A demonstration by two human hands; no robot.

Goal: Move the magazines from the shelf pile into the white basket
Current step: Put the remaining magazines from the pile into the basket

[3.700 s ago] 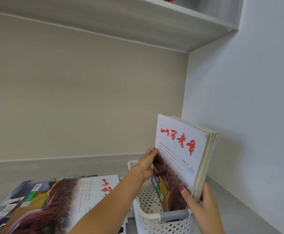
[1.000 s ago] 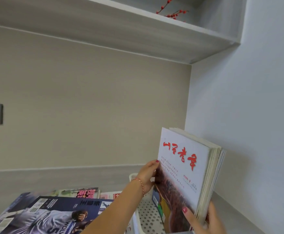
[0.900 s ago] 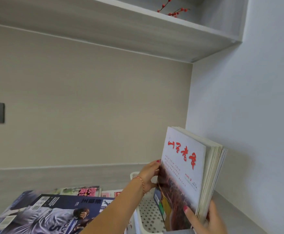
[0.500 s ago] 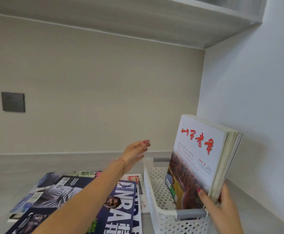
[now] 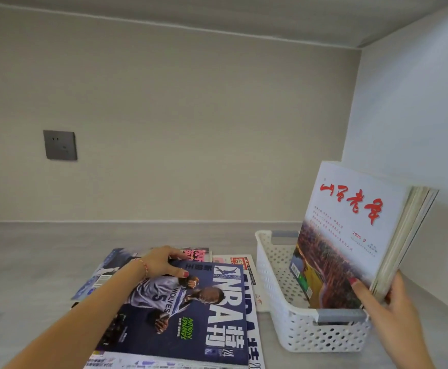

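Right-hand grip (image 5: 393, 312): one magazine bundle (image 5: 350, 235)

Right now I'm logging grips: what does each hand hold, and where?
Right hand grips the upright stack of white-covered magazines at its lower outer corner. Left hand pinches the dark blue NBA magazine's far edge.

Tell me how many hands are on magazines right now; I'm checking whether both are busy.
2. The left hand grips the far edge of the NBA magazine atop the pile. The right hand steadies the upright magazines standing in the white basket.
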